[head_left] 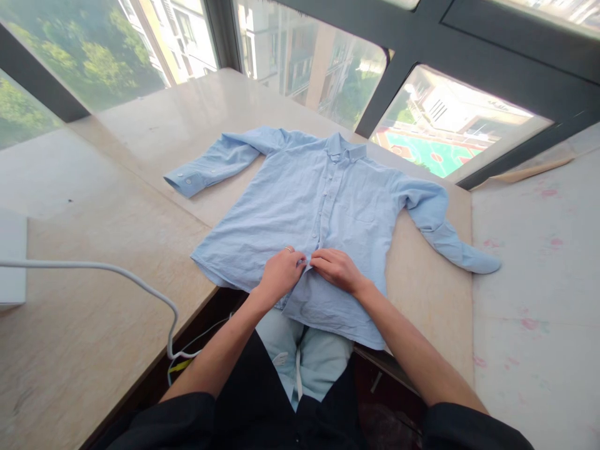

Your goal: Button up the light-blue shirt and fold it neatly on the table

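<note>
A light blue button-up shirt (290, 200) lies spread front side up on the stone ledge, its collar toward the window and its hem hanging over the near edge. One sleeve stretches out to the left, the other bends down to the right. My left hand (282, 270), with a ring on one finger, pinches the front placket low on the shirt. Close beside it, my right hand (338, 269) grips the placket's other edge, fingers pressed together. Fingertips hide the button or buttonhole between them. Higher up, the placket's two sides lie together.
The beige ledge (154, 244) runs along windows with grey frames (225, 37). A white cable (117, 270) crosses the left side near a white box (13, 256). At right stands a wall (529, 300) with floral paper.
</note>
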### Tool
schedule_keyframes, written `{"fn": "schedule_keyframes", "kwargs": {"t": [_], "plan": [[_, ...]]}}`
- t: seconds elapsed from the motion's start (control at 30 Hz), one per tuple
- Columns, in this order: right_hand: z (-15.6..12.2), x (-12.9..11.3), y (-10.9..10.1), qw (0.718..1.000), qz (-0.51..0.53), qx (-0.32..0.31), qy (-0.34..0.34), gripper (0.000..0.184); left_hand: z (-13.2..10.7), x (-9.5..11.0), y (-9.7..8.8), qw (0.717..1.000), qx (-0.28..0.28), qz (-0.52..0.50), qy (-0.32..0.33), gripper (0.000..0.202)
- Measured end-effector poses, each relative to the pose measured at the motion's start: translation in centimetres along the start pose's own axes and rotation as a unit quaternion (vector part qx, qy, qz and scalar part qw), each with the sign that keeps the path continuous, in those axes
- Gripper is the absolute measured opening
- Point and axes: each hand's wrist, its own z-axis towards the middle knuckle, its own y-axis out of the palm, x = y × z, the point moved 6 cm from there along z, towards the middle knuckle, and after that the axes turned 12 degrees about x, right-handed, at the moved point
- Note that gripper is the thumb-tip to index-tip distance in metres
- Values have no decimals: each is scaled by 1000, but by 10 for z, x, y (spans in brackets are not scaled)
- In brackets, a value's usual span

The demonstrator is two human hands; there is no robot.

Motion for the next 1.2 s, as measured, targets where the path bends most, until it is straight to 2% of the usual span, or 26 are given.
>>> {"fn": "schedule_keyframes", "kwargs": {"t": [0.43,0.57,0.73,0.9,1.03,1.2], "plan": [[-9,-1,4,998,32,44,24,19,11,0,1,998,-48,15,-27,23],[-11,-1,3,998,32,50,31,19,6,5,0,999,-34,11,-9,20],[-10,-4,0,997,28,70,6,17,-2,13,1,997,-40,60,8,26],[-9,-6,1,998,29,62,-5,17,0,14,1,998,-35,57,12,21],[-10,-6,1,998,27,65,-1,19,4,9,-1,1000,-20,7,13,20],[-12,-5,1,996,36,76,4,19,12,2,-10,987,-16,-159,-25,14]]}}
